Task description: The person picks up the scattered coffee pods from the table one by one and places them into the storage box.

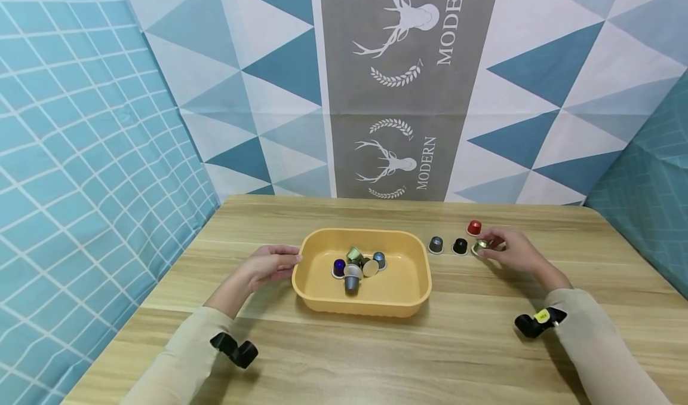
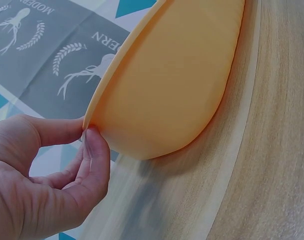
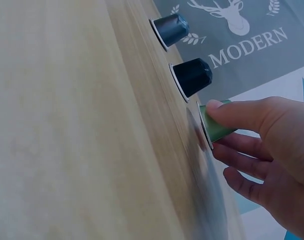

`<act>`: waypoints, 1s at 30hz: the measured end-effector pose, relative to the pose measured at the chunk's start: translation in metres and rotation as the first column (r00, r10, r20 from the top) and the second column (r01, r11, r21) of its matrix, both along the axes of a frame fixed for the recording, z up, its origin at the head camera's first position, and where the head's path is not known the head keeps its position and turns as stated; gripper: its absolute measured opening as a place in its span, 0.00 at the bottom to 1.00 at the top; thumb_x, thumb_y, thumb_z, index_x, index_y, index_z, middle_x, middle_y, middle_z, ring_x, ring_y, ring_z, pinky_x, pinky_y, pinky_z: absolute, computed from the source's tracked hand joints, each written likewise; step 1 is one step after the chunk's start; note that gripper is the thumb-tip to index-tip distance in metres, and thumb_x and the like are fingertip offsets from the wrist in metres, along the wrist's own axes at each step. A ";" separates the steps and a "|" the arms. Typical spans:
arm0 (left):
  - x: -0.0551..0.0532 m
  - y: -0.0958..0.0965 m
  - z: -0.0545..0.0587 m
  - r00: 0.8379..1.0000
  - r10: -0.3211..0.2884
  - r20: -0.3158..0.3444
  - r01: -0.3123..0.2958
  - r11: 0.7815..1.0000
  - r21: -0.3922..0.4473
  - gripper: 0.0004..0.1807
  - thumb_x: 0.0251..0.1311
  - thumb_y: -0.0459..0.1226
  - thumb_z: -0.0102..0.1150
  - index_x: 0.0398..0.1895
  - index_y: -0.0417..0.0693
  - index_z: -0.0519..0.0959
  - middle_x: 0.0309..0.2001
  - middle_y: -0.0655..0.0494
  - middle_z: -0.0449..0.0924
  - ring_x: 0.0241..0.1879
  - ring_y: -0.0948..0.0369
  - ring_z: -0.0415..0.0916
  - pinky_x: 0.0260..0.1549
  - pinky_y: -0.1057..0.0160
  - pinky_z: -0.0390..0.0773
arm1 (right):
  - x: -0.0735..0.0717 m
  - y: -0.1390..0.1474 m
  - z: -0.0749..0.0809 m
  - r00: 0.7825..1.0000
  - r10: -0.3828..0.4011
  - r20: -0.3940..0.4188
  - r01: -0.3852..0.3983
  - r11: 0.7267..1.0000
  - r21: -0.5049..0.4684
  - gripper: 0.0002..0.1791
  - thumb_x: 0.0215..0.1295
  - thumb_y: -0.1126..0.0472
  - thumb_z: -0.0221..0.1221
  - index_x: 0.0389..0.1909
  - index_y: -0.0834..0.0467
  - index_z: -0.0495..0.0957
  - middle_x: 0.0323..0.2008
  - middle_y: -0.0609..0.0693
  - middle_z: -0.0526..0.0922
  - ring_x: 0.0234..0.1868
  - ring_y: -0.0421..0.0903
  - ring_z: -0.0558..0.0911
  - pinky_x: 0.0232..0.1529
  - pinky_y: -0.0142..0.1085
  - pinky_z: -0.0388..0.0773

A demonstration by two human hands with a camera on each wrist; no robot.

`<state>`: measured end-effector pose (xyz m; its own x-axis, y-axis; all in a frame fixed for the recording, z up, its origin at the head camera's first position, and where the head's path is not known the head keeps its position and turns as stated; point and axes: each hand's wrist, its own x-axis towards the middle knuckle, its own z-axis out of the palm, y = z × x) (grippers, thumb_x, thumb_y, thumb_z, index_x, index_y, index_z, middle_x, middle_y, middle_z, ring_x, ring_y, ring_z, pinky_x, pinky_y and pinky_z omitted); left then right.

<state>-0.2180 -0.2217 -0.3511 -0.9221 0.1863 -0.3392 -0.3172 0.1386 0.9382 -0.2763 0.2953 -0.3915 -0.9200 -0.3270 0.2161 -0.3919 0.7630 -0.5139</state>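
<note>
My left hand (image 1: pixel 270 266) pinches the left rim of a yellow-orange plastic basin (image 1: pixel 371 307) between thumb and fingers; the left wrist view shows this grip closely. Inside the basin lie several coffee capsules, among them a dark blue one (image 1: pixel 338 267), a light green one (image 1: pixel 354 254) and a grey one (image 1: pixel 352 284). Right of the basin, my right hand (image 1: pixel 510 251) holds a green coffee capsule (image 3: pixel 216 125) between thumb and fingers, at the tabletop. Beside it stand a black capsule (image 1: pixel 460 246), a grey-blue capsule (image 1: pixel 436 244) and, farther back, a red capsule (image 1: pixel 474 227).
The wood-grain table (image 1: pixel 344 357) ends at the back against a patterned cloth (image 1: pixel 387 94) with deer heads. A blue gridded cloth (image 1: pixel 80 154) hangs on the left, and a teal cloth (image 1: pixel 645 172) on the right. Black camera mounts sit on both wrists.
</note>
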 end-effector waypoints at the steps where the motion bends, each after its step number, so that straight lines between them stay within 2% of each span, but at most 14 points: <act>1: 0.000 0.000 0.000 1.000 -0.002 -0.001 0.002 1.000 0.001 0.28 0.64 0.33 0.57 0.63 0.27 0.64 0.43 0.54 0.80 0.39 0.67 0.80 0.43 0.71 0.83 | 0.001 -0.001 0.000 1.000 -0.001 -0.007 0.001 1.000 -0.002 0.16 0.59 0.61 0.66 0.46 0.65 0.79 0.37 0.56 0.83 0.36 0.39 0.77 0.35 0.26 0.77; 7: -0.001 -0.001 -0.001 1.000 -0.006 -0.005 0.006 1.000 0.009 0.28 0.64 0.33 0.57 0.63 0.27 0.64 0.40 0.56 0.81 0.38 0.68 0.81 0.41 0.72 0.83 | 0.007 -0.006 0.001 0.999 -0.017 -0.039 0.017 1.000 -0.013 0.16 0.60 0.62 0.65 0.46 0.65 0.79 0.38 0.57 0.84 0.36 0.36 0.77 0.34 0.26 0.77; 15: -0.001 -0.001 -0.002 1.000 -0.005 -0.008 0.005 1.000 0.010 0.28 0.64 0.33 0.57 0.63 0.27 0.63 0.40 0.56 0.81 0.37 0.68 0.80 0.40 0.73 0.83 | 0.014 -0.015 0.006 0.997 -0.042 -0.064 0.039 0.999 -0.038 0.15 0.61 0.60 0.64 0.46 0.63 0.79 0.39 0.57 0.84 0.38 0.40 0.77 0.31 0.27 0.76; 25: -0.001 -0.001 -0.001 1.000 -0.003 -0.001 0.003 1.000 0.015 0.28 0.64 0.33 0.57 0.63 0.27 0.63 0.39 0.56 0.80 0.37 0.68 0.80 0.40 0.73 0.83 | 0.016 -0.022 0.012 0.992 -0.041 -0.119 0.038 0.999 -0.030 0.14 0.61 0.62 0.64 0.47 0.62 0.79 0.40 0.57 0.83 0.38 0.42 0.76 0.32 0.27 0.75; 30: -0.001 -0.001 -0.001 1.000 -0.007 0.002 0.007 1.000 0.011 0.28 0.64 0.33 0.57 0.64 0.27 0.63 0.40 0.56 0.80 0.37 0.68 0.80 0.40 0.73 0.83 | 0.016 -0.025 0.015 0.987 -0.017 -0.162 0.011 0.999 -0.037 0.14 0.59 0.62 0.65 0.45 0.62 0.80 0.38 0.56 0.84 0.36 0.36 0.75 0.30 0.27 0.74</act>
